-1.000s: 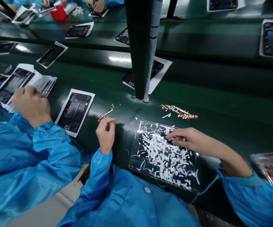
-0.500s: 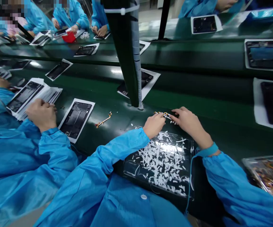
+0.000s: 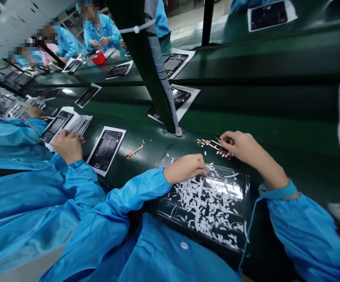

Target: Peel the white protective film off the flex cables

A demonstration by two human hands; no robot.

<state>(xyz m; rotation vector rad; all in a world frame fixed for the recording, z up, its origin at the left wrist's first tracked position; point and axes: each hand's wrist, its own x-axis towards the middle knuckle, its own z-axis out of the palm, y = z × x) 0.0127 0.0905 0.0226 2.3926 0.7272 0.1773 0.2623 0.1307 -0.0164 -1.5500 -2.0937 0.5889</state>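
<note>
Left hand (image 3: pixel 187 168) now back from the orange-and-white ribbon cables (image 3: pixel 213 145), over the clear plastic tray (image 3: pixel 237 190).
Right hand (image 3: pixel 242 145) curls at the cables, beyond the tray's far edge; whether either grips anything, I can't tell.

no readable text, no legible labels, brands, numbers or signs on any surface
</note>
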